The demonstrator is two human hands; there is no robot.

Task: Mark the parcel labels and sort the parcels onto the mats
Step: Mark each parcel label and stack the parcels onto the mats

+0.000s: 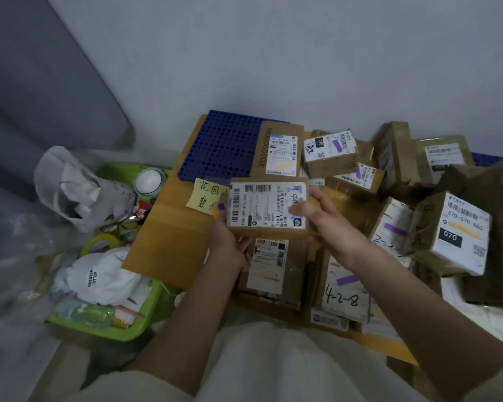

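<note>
A small brown parcel [266,208] with a white shipping label is held up between both hands. My left hand [225,237] grips its lower left corner from below; a purple and orange marker tip [217,209] shows above the fingers. My right hand [323,216] grips the parcel's right edge, thumb lying on the label. Under and around it lie several other labelled parcels, one marked 4-2-8 [344,288]. A blue perforated mat [224,146] lies at the back, with a long box [279,152] on it.
A brown cardboard sheet [169,236] with a yellow sticky note [206,195] lies left of the parcels. A green tray [111,329] of clutter, tape roll [100,245] and white bags sits far left. Stacked boxes [453,233] crowd the right. A grey wall rises behind.
</note>
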